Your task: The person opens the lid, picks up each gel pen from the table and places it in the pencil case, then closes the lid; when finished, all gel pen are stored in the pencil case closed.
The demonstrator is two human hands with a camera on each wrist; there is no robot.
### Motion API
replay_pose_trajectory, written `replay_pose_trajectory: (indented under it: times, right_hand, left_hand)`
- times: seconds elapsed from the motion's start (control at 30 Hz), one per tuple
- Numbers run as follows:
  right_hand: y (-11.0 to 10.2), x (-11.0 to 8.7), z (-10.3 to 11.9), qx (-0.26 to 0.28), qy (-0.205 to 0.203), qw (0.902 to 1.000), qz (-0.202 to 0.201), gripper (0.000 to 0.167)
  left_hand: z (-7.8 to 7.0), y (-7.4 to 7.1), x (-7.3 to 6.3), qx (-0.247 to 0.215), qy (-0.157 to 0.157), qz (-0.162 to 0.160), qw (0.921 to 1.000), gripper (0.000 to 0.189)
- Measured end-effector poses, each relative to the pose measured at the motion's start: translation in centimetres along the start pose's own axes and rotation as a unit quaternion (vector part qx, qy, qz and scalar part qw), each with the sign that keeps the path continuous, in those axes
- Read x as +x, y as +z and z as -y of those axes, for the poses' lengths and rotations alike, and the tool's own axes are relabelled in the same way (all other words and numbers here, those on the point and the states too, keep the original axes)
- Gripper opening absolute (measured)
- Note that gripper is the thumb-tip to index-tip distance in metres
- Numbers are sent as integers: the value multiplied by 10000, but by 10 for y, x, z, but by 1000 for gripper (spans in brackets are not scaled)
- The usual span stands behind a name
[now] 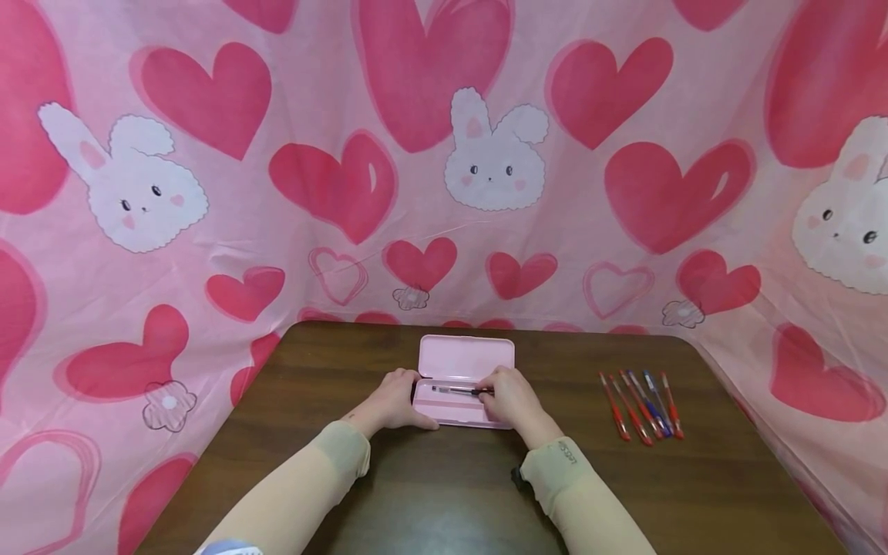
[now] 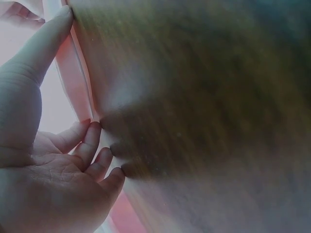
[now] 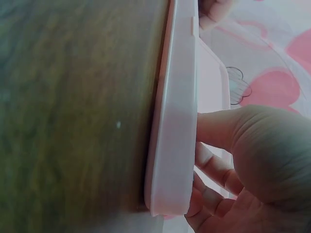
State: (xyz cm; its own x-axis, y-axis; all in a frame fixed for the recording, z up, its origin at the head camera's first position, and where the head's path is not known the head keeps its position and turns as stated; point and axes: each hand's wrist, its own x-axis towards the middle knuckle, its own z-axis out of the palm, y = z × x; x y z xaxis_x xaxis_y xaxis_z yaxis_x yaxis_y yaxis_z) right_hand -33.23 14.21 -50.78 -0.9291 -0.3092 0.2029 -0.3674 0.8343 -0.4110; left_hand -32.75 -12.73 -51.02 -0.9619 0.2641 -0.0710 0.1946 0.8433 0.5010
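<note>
A pink pencil case (image 1: pixel 458 422) lies on the table with its lid (image 1: pixel 466 357) raised at the back. My left hand (image 1: pixel 398 401) grips the left end of the case, thumb at the front edge and fingers round the side. In the left wrist view the thumb (image 2: pixel 53 36) presses the rim, while the fingertips (image 2: pixel 99 165) come down by the tabletop. My right hand (image 1: pixel 512 397) reaches over the right end and pinches a black pen (image 1: pixel 451 390) that lies lengthwise in the tray. The right wrist view shows the case wall (image 3: pixel 177 121) hiding the pen.
To the right, several red pens (image 1: pixel 617 408) and a blue pen (image 1: pixel 655 405) lie side by side on the dark wooden table (image 1: pixel 444 493). A pink cloth (image 1: pixel 430 185) printed with hearts and rabbits hangs behind the table and along both sides.
</note>
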Motion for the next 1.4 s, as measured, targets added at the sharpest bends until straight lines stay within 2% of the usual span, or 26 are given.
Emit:
replay_pose_trajectory:
  times: [0.37,0.63,0.8,1.0,1.4]
  right_hand:
    - [0,3,1,5,181,9997,170,13]
    - [-2,-3,-1,430,349,9984,123,12]
    - [-6,-5,-1,469,274,9985,-84,17]
    - [-16,-7,-1,525,148,9970,-548,23]
    - [-33,-11,-11,595,184,9948,-808,40]
  left_hand:
    - [-1,-1,-1,14,-3,-16,10000,103]
    - [-2,0,-3,-22,12,-8,10000,103]
    - [-1,0,-3,-35,-21,-6,10000,103]
    - [-1,-1,-1,-62,-24,-7,10000,103]
    - [-1,-2,-1,-38,-45,8,10000,103]
